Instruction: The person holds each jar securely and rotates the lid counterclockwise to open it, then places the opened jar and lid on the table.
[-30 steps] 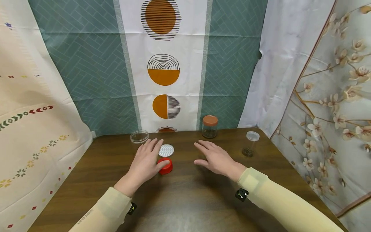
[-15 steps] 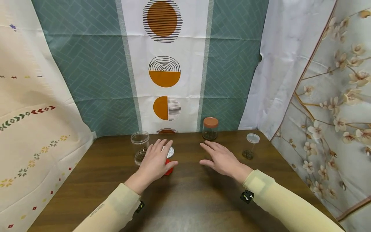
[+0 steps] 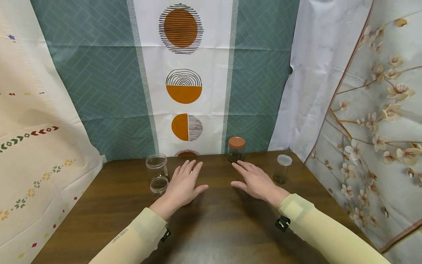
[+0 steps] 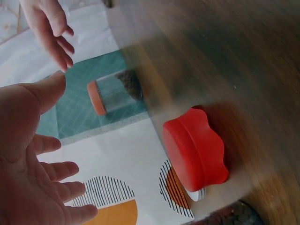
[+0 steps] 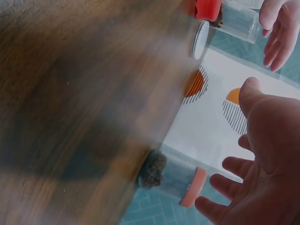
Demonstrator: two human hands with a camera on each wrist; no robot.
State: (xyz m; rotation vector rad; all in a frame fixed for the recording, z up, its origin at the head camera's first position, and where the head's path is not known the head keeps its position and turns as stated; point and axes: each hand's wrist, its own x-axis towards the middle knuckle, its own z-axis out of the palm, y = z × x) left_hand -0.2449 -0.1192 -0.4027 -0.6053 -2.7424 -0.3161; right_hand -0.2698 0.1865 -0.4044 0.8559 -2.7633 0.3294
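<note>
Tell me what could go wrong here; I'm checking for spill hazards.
The left hand hovers close beside a lidless jar holding dark bits; a sideways sweep could tip it. The red lid lies under that hand, hidden from the head view, so a grab might fumble it. The right hand could bump the orange-lidded jar.

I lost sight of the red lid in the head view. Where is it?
The red lid lies on the table under the left hand, showing only in the left wrist view.

Two open jars [image 3: 157, 172] stand left of centre on the table [image 3: 214, 227], just left of the left hand [image 3: 183, 187]. A lidded jar [image 3: 236, 149] stands behind the right hand [image 3: 255, 180], a small vial [image 3: 282, 169] right of it.
</note>
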